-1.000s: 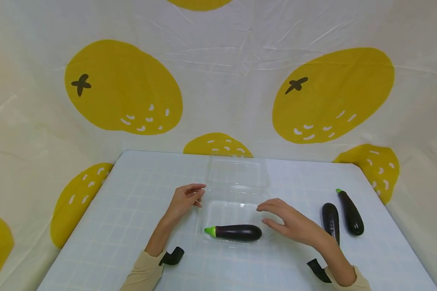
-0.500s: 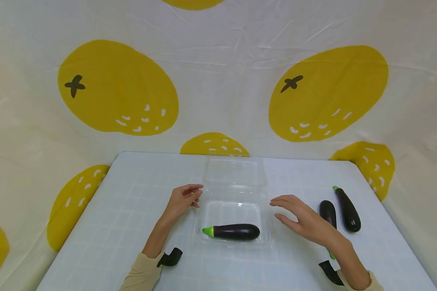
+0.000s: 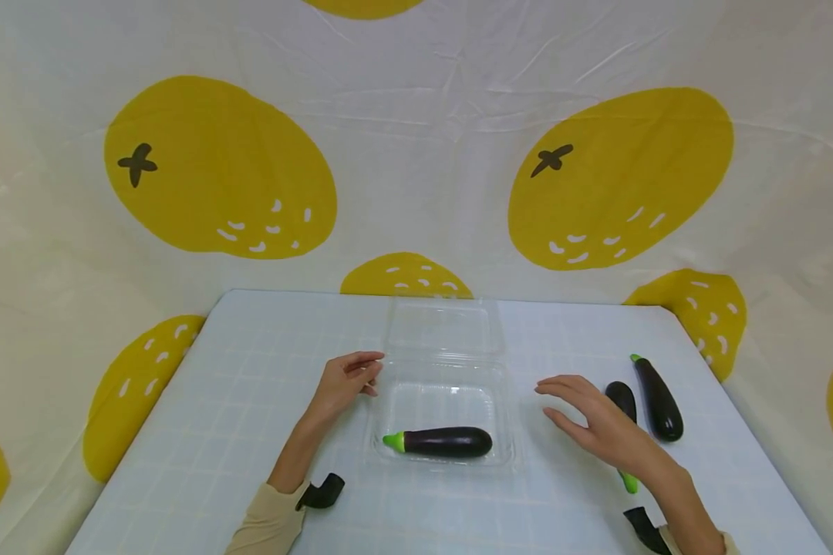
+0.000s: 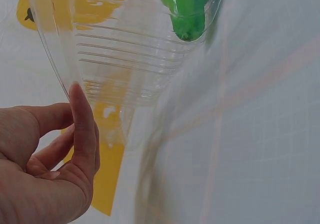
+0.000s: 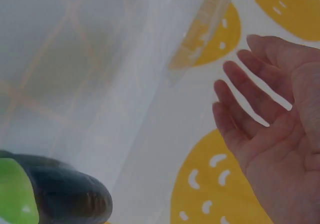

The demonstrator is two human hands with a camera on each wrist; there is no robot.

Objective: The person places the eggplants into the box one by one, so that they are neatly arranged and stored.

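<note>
Fingers (image 5: 250, 88) of my right hand (image 3: 597, 420) stand slightly apart, holding nothing. A fingertip of my left hand (image 3: 343, 381) meets the box (image 3: 430, 401) at its rim; whether it pinches there I cannot tell. A careless push could slide the thin box, I judge, and my right arm could roll the near eggplant (image 3: 619, 398), partly hidden behind it. One boxed eggplant (image 3: 451, 442) lies between my hands, nearer me than their fingertips; the far eggplant (image 3: 658, 399) lies right of my right hand.

Soft, even light in the head view; small glints on the tray (image 3: 426, 405), lower centre; wrist views dimmer, slightly blurred.
</note>
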